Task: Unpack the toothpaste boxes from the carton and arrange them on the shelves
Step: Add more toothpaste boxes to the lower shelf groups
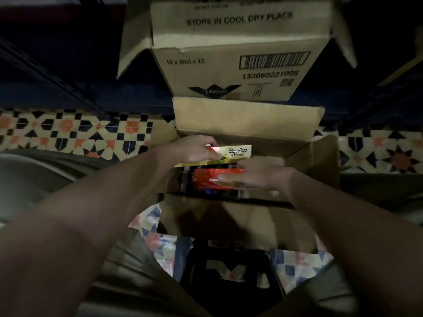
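- Cartons come first: a big upper carton (231, 72) printed "STORE IN COOL DRY PLACE" sits at the top of the view, its flaps spread wide, with dark blue shelving (68, 88) on either side of it.
- Just below it stands the open carton (247, 124) on the patterned tile floor (68, 133), flaps folded outward; toothpaste boxes lie packed inside, though the dim interior hides how many.
- Left hand (194, 149) reaches over the carton's left side and grips one end of a yellow toothpaste box (238, 152), fingers curled over its top edge; the box is at the carton's mouth, above the rest.
- Right hand (251, 175) lies on a red toothpaste box (215, 178) inside the carton, thumb along its near side and fingers wrapped over its right end.
- Between the person's knees, near the bottom, a dark stool (229, 271) shows.
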